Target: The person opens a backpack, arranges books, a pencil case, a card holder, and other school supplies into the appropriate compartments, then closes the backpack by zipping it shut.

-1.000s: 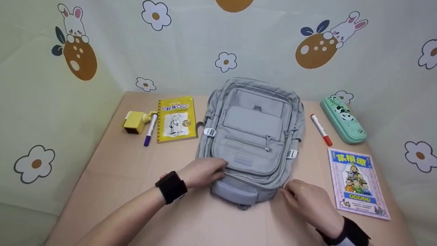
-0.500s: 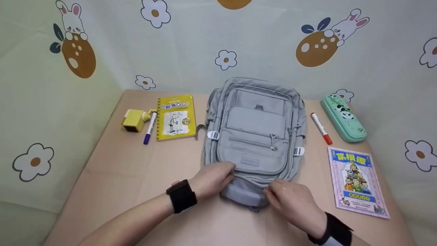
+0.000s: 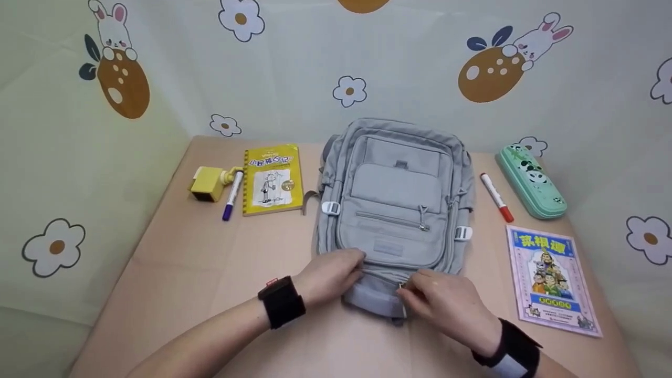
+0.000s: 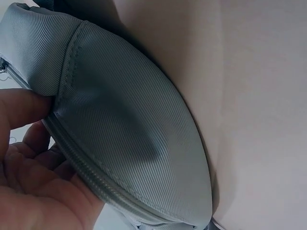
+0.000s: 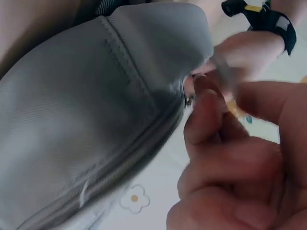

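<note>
Pinched between right fingers: what looked like a small zipper pull, blurred in the wrist view, at the near end of the grey backpack. Right hand curled around it, just beside the seam. Left hand curled over the same near end, thumb pressed on the fabric beside the zipper track, so both hands equally close. Backpack flat on the tabletop, long axis running away from the person, zipper curving left toward the left hand. Yellow book and purple marker well apart to the left; red marker, green pencil case and pink booklet to the right. Bare tabletop at the near edge.
</note>
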`<state>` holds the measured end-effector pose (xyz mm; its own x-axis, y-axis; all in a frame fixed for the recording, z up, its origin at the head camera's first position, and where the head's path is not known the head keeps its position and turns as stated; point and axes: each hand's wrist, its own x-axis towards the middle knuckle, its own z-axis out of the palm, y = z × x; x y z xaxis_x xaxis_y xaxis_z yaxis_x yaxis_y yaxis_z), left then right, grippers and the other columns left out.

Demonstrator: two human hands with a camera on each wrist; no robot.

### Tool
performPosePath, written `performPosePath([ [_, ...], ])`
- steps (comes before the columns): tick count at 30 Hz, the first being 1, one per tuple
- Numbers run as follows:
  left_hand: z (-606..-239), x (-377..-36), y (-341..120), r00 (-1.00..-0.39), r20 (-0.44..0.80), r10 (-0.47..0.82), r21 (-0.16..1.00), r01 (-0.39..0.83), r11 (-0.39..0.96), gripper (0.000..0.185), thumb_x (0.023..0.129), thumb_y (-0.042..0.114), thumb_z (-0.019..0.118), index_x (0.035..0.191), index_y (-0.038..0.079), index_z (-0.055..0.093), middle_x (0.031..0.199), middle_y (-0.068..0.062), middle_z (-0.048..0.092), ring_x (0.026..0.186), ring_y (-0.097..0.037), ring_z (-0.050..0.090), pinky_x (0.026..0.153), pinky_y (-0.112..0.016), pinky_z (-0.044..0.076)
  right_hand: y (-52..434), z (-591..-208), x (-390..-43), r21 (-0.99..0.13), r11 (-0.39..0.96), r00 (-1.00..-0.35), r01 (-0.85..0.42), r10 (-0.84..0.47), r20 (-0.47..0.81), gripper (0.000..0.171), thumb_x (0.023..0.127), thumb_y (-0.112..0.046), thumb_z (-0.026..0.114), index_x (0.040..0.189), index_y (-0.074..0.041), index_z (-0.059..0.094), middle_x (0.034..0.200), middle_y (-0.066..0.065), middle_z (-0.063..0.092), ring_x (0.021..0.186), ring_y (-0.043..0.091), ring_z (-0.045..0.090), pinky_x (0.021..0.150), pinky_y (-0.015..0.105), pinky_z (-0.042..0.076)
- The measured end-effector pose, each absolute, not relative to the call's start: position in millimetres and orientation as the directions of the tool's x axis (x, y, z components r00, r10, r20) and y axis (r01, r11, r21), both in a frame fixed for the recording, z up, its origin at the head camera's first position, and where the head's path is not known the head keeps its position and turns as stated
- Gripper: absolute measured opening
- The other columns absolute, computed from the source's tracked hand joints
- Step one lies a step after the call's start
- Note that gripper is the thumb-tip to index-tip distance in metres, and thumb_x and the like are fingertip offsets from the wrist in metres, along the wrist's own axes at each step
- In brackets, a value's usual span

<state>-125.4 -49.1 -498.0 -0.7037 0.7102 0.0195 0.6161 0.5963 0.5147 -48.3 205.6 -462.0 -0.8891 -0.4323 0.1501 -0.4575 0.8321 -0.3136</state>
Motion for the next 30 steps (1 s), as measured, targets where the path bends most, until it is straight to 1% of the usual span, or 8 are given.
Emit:
performPosePath([
  [4,-498,-126,-50,-0.705,0.026,0.709,0.512,0.619,0.596,0.009,0.100,0.019,0.065,0.096,0.017,0.058,0.086,0.009,0.056,0.076,-0.010,0.055,0.069,-0.027,0.050,232,-463,-55,-0.327,0.789,-0.851,-0.521,-0.448,0.276,0.010,0.090,-0.027,0.080,0.091,-0.024,0.071,0.086,-0.017,0.062,0.077,0.001,0.056,0.066,0.026,0.049],
  [9,-500,-125,-51,-0.712,0.025,0.702,0.506,0.614,0.606,0.010,0.100,0.020,0.066,0.095,0.017,0.057,0.086,0.009,0.054,0.077,-0.010,0.054,0.069,-0.029,0.050,271,-473,-63,-0.292,0.744,-0.798,-0.602,-0.539,0.271,0.038,0.082,-0.025,0.086,0.115,-0.014,0.073,0.114,-0.005,0.071,0.109,0.015,0.063,0.093,0.042,0.050],
  [13,-501,-125,-51,-0.712,0.026,0.701,0.503,0.616,0.607,0.011,0.100,0.020,0.066,0.095,0.018,0.057,0.085,0.009,0.053,0.076,-0.010,0.053,0.069,-0.029,0.049,294,-488,-66,-0.285,0.734,-0.787,-0.617,-0.569,0.239,0.053,0.074,-0.021,0.091,0.122,-0.013,0.071,0.123,0.000,0.069,0.119,0.020,0.060,0.100,0.045,0.047],
  [16,-502,-125,-52,-0.711,0.032,0.702,0.508,0.617,0.601,0.011,0.099,0.020,0.067,0.095,0.018,0.058,0.085,0.010,0.054,0.076,-0.009,0.054,0.068,-0.028,0.050,303,-498,-69,-0.285,0.715,-0.769,-0.638,-0.573,0.284,0.050,0.072,-0.016,0.091,0.119,-0.016,0.073,0.122,-0.003,0.069,0.118,0.018,0.061,0.097,0.041,0.049],
  [21,-501,-125,-52,-0.702,0.043,0.710,0.498,0.631,0.595,0.010,0.097,0.020,0.070,0.096,0.017,0.060,0.085,0.010,0.057,0.076,-0.009,0.056,0.068,-0.027,0.050,302,-511,-75,-0.265,0.628,-0.675,-0.732,-0.615,0.407,0.035,0.076,-0.009,0.087,0.108,-0.018,0.077,0.113,-0.007,0.071,0.107,0.015,0.066,0.089,0.031,0.052],
  [24,-497,-124,-51,-0.693,0.054,0.719,0.461,0.656,0.598,0.008,0.096,0.019,0.070,0.096,0.017,0.062,0.086,0.008,0.059,0.077,-0.010,0.058,0.068,-0.027,0.051,300,-513,-76,-0.253,0.610,-0.651,-0.751,-0.620,0.437,0.031,0.078,-0.007,0.085,0.106,-0.018,0.079,0.111,-0.007,0.072,0.102,0.013,0.068,0.085,0.028,0.053],
  [27,-489,-120,-46,-0.690,0.099,0.717,0.382,0.692,0.613,0.009,0.095,0.023,0.069,0.098,0.017,0.063,0.091,0.007,0.061,0.082,-0.012,0.059,0.072,-0.028,0.052,299,-512,-76,-0.256,0.616,-0.656,-0.745,-0.610,0.444,0.031,0.077,-0.005,0.086,0.105,-0.018,0.079,0.109,-0.007,0.073,0.099,0.013,0.069,0.081,0.027,0.055],
  [30,-478,-112,-34,-0.665,0.182,0.725,0.260,0.743,0.617,0.017,0.096,0.035,0.067,0.093,0.018,0.064,0.089,0.007,0.059,0.080,-0.012,0.055,0.068,-0.028,0.049,299,-510,-76,-0.252,0.620,-0.657,-0.743,-0.606,0.448,0.032,0.076,-0.005,0.087,0.104,-0.018,0.080,0.108,-0.006,0.074,0.097,0.013,0.070,0.080,0.028,0.056],
])
